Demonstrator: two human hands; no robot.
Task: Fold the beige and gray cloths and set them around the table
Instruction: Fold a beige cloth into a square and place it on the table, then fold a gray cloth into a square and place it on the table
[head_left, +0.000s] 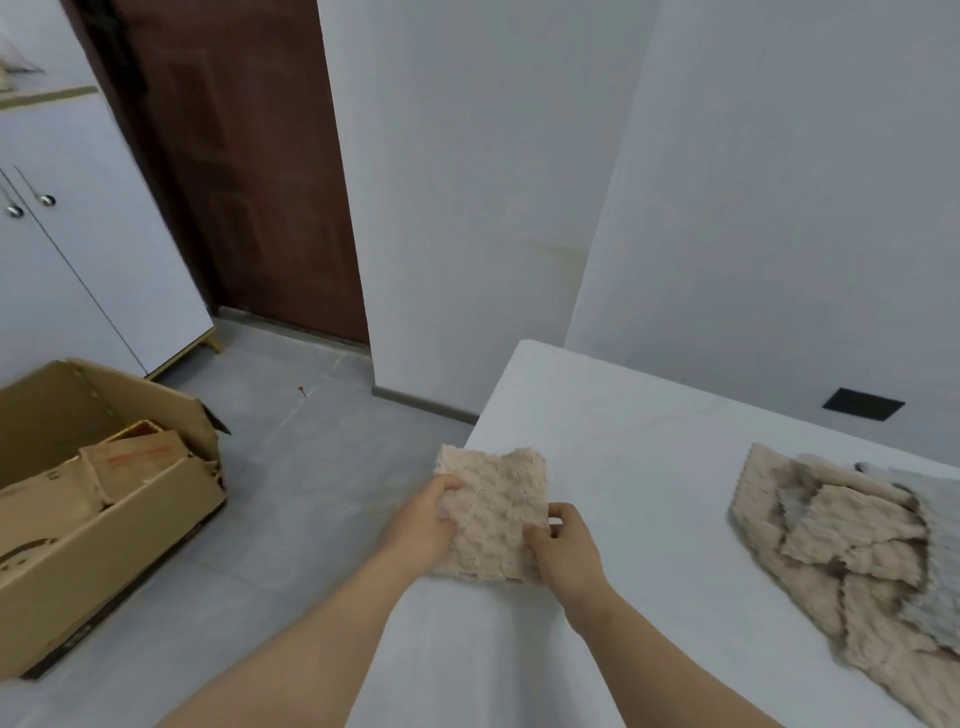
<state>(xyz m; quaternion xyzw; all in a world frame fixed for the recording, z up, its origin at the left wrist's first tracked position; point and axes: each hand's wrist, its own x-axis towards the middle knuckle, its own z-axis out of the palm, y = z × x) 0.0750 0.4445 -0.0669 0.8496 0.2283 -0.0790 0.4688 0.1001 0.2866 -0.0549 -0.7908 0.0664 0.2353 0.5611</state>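
A folded beige cloth (496, 506) lies at the left edge of the white table (649, 457), partly over the rim. My left hand (423, 522) grips its left side with the thumb on top. My right hand (563, 545) pinches its lower right corner. At the right of the table sits a loose pile of beige cloths (831, 551) with gray cloths (935, 545) mixed in along its right side, running out of view.
An open cardboard box (104, 519) with smaller cartons inside stands on the gray tiled floor at the left. Behind it are a white cabinet (78, 260) and a dark brown door (249, 156). White walls back the table; a dark outlet plate (862, 404) sits low on the wall.
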